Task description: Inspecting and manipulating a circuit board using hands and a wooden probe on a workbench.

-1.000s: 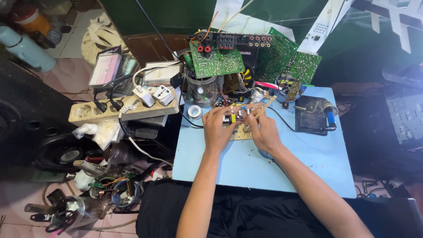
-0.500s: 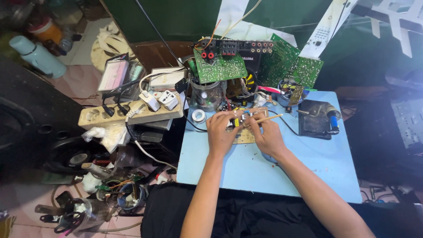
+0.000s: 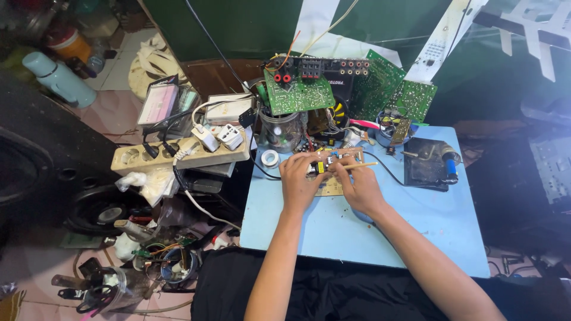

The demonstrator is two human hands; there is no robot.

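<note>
A small brown circuit board with several parts on it lies on the light blue table. My left hand grips the board's left end. My right hand rests on its right side and pinches a thin pale stick-like tool that points to the right. A black wire runs from the board towards a black soldering stand on the right.
Green circuit boards and a black connector panel stand behind the table. A clear jar and a tape roll sit at the back left. A power strip with plugs, wires and tools clutter the floor on the left.
The view has shifted slightly, so the table sits a little further right in the frame. Both hands stay on the small board with almost no movement.
</note>
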